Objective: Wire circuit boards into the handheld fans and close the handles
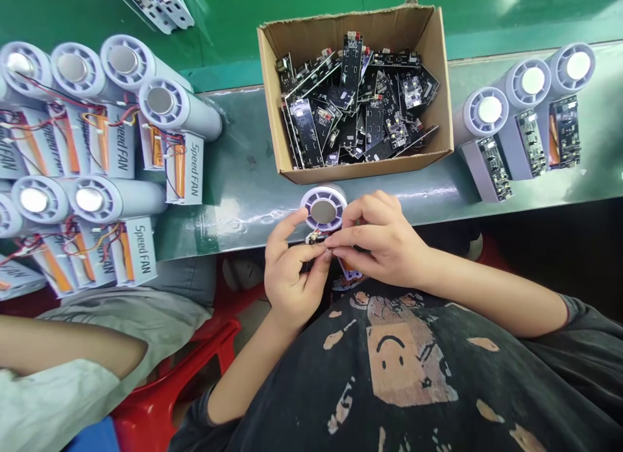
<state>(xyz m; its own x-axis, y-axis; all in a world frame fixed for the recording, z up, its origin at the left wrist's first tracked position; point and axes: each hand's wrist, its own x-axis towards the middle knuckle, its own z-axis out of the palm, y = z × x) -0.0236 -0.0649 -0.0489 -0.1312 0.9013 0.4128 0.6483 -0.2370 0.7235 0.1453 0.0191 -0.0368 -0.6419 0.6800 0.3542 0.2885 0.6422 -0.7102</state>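
A fan unit (323,208) with a round grey disc and a spoked rim stands at the bench's front edge, its handle part mostly hidden below the hands. My left hand (294,270) is at its near side, thumb and index finger pinched on a small wire connector. My right hand (377,241) meets it from the right, its fingertips closed on the same small connector and touching the left fingertips. Wires and a small white plug show just above the pinch. The exact shape of the held part is hidden by the fingers.
Behind the hands, a cardboard box (365,173) holds several black circuit boards (351,69). Several fan units (180,108) with orange parts and wires lie at the left, and 3 more units (488,111) stand at the right. A person's arm (73,348) and a red stool (150,400) are at the lower left.
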